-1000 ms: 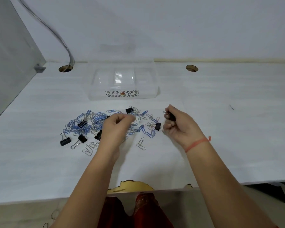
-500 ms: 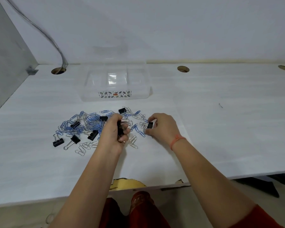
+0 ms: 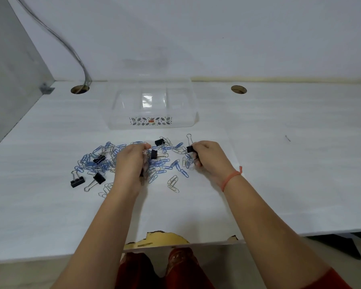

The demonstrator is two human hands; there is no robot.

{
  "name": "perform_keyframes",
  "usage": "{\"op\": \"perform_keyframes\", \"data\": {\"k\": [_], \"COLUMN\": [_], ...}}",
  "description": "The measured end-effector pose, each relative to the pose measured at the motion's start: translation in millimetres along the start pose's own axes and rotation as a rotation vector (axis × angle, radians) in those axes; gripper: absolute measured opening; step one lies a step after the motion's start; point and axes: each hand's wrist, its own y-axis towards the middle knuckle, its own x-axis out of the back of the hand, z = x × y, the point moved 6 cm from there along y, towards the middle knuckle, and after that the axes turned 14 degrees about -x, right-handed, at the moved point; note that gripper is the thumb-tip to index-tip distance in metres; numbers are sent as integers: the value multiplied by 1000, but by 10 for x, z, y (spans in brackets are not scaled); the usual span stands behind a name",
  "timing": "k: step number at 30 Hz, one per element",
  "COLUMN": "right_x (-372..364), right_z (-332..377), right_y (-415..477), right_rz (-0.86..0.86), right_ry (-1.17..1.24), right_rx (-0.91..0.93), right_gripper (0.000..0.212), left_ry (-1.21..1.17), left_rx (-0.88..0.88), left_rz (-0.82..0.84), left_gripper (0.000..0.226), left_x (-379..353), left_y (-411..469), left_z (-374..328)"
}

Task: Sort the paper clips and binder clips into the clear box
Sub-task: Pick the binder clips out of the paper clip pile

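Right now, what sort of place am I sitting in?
Probably an office workstation: a white desk with round cable holes, a cable dropping into one, and a grey side partition.

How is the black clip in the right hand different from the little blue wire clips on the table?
The black binder clip with a silver wire handle is chunky and folded; the blue wire paper clips are thin flat loops. The right hand pinches the binder clip; the paper clips lie loose on the white table. It is one clip; they are many. Neither is in the clear plastic box yet.
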Motion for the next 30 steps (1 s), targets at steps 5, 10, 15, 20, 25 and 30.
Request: {"op": "perform_keyframes", "data": {"k": [5, 10, 15, 20, 25, 30], "right_x": [-182, -232, -228, -171, -6, 513], "right_z": [-53, -104, -134, -115, -30, 29], "right_y": [41, 96, 107, 69, -145, -546], "right_rz": [257, 307, 291, 247, 178, -203], "right_ry": [433, 499, 491, 494, 253, -519], "right_rx": [-278, -311, -313, -290, -172, 121], "right_gripper": [27, 35, 35, 35, 36, 44], "left_ry": [1072, 1164, 1056, 743, 51, -113], "left_rx": [-519, -523, -565, -548, -193, 172], "left_rz": [271, 394, 301, 184, -4, 260], "left_gripper": [35, 25, 17, 15, 9, 21], "left_x": [-179, -285, -238, -119, -81, -681], "left_y": [196, 351, 350, 261, -10, -702], "left_z": [-191, -126, -185, -254, -311, -113]}}
